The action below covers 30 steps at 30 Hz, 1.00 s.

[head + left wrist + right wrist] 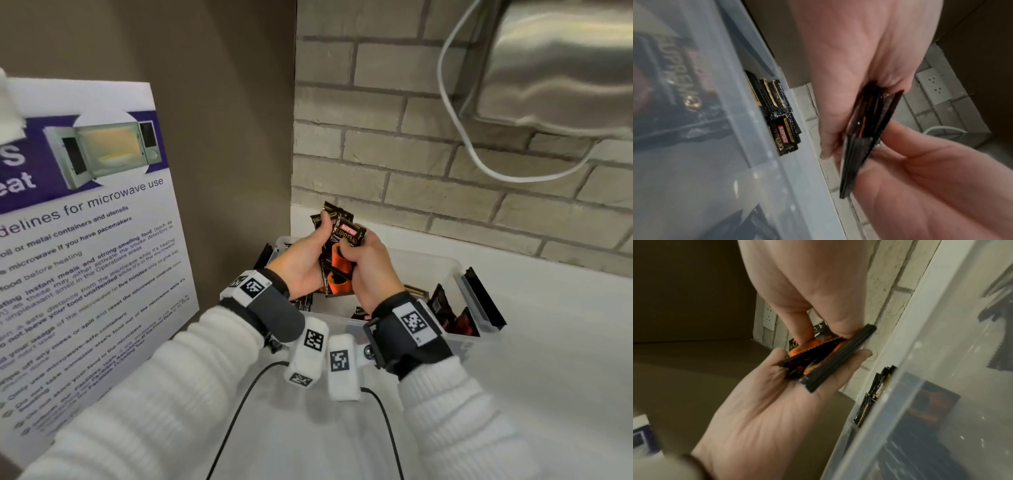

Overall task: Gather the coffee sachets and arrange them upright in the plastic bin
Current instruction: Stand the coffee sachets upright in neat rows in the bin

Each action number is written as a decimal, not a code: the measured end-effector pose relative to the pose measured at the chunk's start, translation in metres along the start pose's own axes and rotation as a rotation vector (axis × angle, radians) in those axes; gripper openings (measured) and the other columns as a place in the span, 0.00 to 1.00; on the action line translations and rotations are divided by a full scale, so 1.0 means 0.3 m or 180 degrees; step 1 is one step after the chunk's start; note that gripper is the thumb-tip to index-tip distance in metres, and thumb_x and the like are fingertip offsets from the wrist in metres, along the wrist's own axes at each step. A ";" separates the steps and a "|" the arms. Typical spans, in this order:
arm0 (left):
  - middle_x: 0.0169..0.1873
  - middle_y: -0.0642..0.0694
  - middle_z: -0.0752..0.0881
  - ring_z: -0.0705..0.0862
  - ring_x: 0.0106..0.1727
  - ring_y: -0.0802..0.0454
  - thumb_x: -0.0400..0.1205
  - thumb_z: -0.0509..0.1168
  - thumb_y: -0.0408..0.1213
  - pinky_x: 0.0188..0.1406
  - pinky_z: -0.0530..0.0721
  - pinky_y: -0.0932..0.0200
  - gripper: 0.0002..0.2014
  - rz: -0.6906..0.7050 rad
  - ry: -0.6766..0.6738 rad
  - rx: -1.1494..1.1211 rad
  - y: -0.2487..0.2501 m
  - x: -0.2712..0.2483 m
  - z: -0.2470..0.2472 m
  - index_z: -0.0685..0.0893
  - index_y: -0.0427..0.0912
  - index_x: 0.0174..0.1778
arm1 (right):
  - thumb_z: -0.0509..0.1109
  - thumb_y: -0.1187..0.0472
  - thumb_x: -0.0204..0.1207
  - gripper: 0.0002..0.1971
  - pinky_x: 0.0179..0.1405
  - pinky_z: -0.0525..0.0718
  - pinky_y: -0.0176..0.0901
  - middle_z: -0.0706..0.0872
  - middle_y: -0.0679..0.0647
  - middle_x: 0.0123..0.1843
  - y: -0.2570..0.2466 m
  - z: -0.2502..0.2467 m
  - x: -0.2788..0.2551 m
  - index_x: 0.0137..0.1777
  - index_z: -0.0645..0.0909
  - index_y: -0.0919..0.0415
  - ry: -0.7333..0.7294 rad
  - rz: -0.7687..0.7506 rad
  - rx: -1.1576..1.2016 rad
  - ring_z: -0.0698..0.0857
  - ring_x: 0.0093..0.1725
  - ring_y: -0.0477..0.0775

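Note:
Both hands hold one bundle of black-and-orange coffee sachets (342,240) above the clear plastic bin (459,274). My left hand (320,240) grips the bundle from the left, thumb across the top sachets. My right hand (356,255) grips it from the right, fingers curled over the front sachet. In the left wrist view the bundle (865,138) shows edge-on between the palms. In the right wrist view the sachets (828,360) fan slightly apart. More sachets (442,305) lean inside the bin's right end, and others (777,100) stand against its wall.
The bin sits in a corner of a white counter (548,377) against a brick wall (411,154). A microwave-guidelines poster (85,240) leans at left. A steel appliance (565,68) with a white cable (479,161) hangs at upper right. Black cables (239,411) trail from my wrists.

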<state>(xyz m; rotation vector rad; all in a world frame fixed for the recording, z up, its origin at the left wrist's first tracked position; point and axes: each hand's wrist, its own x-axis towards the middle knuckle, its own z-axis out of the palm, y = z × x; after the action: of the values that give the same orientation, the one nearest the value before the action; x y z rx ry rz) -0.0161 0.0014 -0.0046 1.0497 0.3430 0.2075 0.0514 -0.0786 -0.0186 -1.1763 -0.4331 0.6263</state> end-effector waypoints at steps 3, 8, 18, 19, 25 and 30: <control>0.64 0.37 0.83 0.82 0.65 0.44 0.83 0.52 0.57 0.64 0.78 0.47 0.27 0.0032 -0.0117 -0.0186 -0.006 -0.015 -0.018 0.76 0.41 0.69 | 0.63 0.70 0.79 0.28 0.64 0.79 0.53 0.75 0.58 0.71 0.032 0.024 0.010 0.78 0.63 0.57 0.0045 -0.0014 -0.0152 0.78 0.67 0.58; 0.59 0.35 0.84 0.84 0.60 0.40 0.84 0.58 0.48 0.61 0.80 0.42 0.21 -0.0025 -0.0128 -0.0350 -0.004 -0.016 -0.059 0.78 0.39 0.67 | 0.64 0.48 0.78 0.35 0.75 0.64 0.49 0.58 0.49 0.76 0.013 0.022 -0.005 0.82 0.54 0.50 0.0049 -0.1042 -0.3458 0.60 0.73 0.54; 0.49 0.41 0.83 0.80 0.51 0.46 0.77 0.66 0.53 0.56 0.78 0.52 0.21 -0.0216 -0.0166 -0.0327 0.003 -0.006 -0.077 0.84 0.41 0.59 | 0.80 0.45 0.56 0.66 0.79 0.33 0.66 0.52 0.53 0.82 -0.044 -0.033 -0.010 0.81 0.33 0.50 -0.1317 -0.1368 -0.4569 0.47 0.83 0.56; 0.50 0.41 0.83 0.80 0.52 0.46 0.77 0.65 0.55 0.58 0.77 0.52 0.23 -0.0230 -0.0202 -0.0297 0.002 -0.009 -0.074 0.84 0.41 0.59 | 0.80 0.48 0.56 0.63 0.79 0.36 0.66 0.57 0.53 0.79 -0.044 -0.034 -0.005 0.82 0.38 0.52 -0.1219 -0.1488 -0.4519 0.52 0.81 0.57; 0.59 0.41 0.86 0.83 0.64 0.45 0.77 0.62 0.60 0.65 0.79 0.48 0.29 -0.0204 -0.0258 0.0025 0.006 -0.026 -0.063 0.81 0.43 0.65 | 0.81 0.47 0.56 0.60 0.80 0.41 0.69 0.57 0.51 0.79 -0.034 -0.025 -0.004 0.82 0.44 0.54 -0.1148 -0.1635 -0.4220 0.56 0.80 0.52; 0.58 0.43 0.87 0.85 0.61 0.48 0.76 0.62 0.59 0.60 0.81 0.52 0.26 -0.0140 -0.0094 0.0141 -0.002 -0.026 -0.055 0.82 0.45 0.63 | 0.81 0.45 0.56 0.61 0.80 0.36 0.64 0.51 0.49 0.82 -0.026 -0.021 0.003 0.82 0.43 0.55 -0.1036 -0.1681 -0.4241 0.51 0.82 0.50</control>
<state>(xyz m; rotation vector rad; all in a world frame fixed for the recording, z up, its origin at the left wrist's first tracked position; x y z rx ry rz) -0.0296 0.0119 -0.0111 1.0868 0.3449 0.1454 0.0576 -0.0845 -0.0134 -2.0810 -1.5215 -0.0300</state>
